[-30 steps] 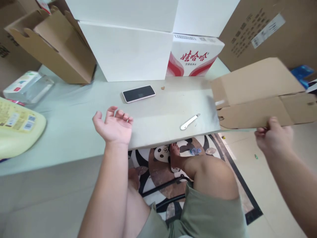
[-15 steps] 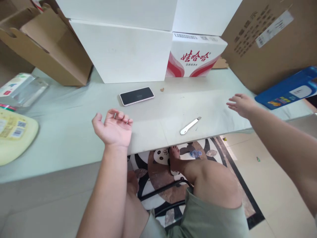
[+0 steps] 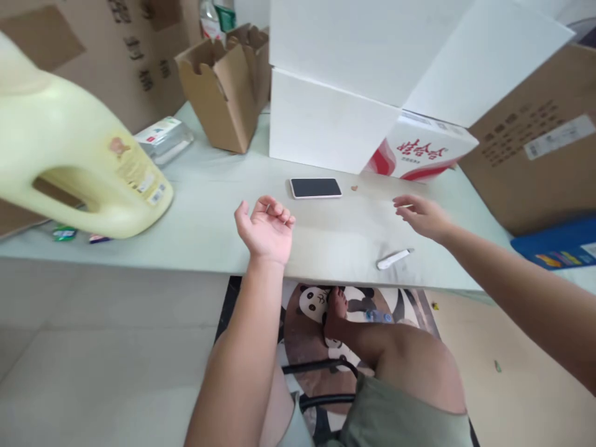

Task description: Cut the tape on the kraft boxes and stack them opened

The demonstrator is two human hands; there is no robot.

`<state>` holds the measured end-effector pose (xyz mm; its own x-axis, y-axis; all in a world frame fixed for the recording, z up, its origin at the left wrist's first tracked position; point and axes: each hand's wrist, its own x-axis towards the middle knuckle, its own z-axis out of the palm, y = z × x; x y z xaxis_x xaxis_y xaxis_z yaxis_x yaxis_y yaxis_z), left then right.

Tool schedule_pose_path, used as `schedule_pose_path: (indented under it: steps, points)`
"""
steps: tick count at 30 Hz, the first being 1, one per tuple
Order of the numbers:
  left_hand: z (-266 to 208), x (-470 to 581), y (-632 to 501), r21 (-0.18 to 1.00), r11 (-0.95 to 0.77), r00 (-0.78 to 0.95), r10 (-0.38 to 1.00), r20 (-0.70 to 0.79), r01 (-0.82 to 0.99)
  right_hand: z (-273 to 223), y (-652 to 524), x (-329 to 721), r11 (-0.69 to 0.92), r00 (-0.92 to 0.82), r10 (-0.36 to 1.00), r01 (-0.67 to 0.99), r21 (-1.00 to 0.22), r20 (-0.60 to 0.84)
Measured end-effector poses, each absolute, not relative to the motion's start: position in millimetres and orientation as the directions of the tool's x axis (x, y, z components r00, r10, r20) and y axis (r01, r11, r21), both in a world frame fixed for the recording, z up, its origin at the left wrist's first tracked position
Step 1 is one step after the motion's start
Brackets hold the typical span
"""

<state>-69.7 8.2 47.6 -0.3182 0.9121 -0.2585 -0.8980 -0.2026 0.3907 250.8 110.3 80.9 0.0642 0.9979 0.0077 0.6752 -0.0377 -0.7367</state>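
My left hand (image 3: 267,231) is palm up over the table's front part, thumb apart and fingers loosely curled, with nothing in it. Just beyond it lies a smartphone (image 3: 316,188) with a dark screen and a pale edge. Over the right part of the table, my right hand (image 3: 421,216) has its fingers stretched out and holds nothing. A white utility knife (image 3: 395,259) lies below that hand, close to the front edge, its tip pointing right. A small brown scrap (image 3: 354,187) sits beside the phone.
White boxes (image 3: 326,124) and a red-and-white carton (image 3: 419,149) stand at the back of the table (image 3: 209,211). On the left are a yellow jug (image 3: 79,149), a clear package (image 3: 167,138) and brown cartons (image 3: 228,93). A blue package (image 3: 559,242) lies right, before a large cardboard box (image 3: 535,136).
The view has swung left, bringing more of the yellow jug into sight. My right hand has come closer to my left. Both hands remain empty; the phone and knife still lie on the table.
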Motion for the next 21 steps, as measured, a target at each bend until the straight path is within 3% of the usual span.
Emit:
schedule_pose_path:
  steps: [4, 7, 11, 16, 18, 21]
  points:
    - [51.4, -90.3, 0.7, 0.314, -0.238, -0.327, 0.905, -0.272, -0.919, 82.5, 132.2, 143.0, 0.368, -0.369, 0.923, 0.76, -0.535, 0.112]
    - [52.9, -105.6, -3.1, 0.25, -0.251, -0.32, 0.901, -0.293, -0.935, 83.1, 146.6, 49.5, 0.589, -0.59, 0.797, 0.71, -0.386, 0.132]
    - [53.1, -121.3, -3.5, 0.191, -0.259, -0.311, 0.89, -0.334, -0.947, 82.1, 157.1, -67.8, 0.667, -0.679, 0.721, 0.629, -0.4, 0.135]
    - [51.6, -134.2, -2.6, 0.175, -0.263, -0.311, 0.876, -0.37, -0.949, 97.6, 191.8, -159.5, 0.813, -0.72, 0.582, 0.509, -0.283, 0.377]
    - [50.8, -138.5, -2.3, 0.18, -0.264, -0.315, 0.871, -0.378, -0.947, 107.4, 220.0, -176.5, 0.788, -0.671, 0.615, 0.55, -0.278, 0.414]
    - [50.7, -142.3, -0.5, 0.176, -0.261, -0.311, 0.87, -0.384, -0.949, 116.3, 261.2, -184.1, 0.716, -0.626, 0.697, 0.636, -0.288, 0.35]
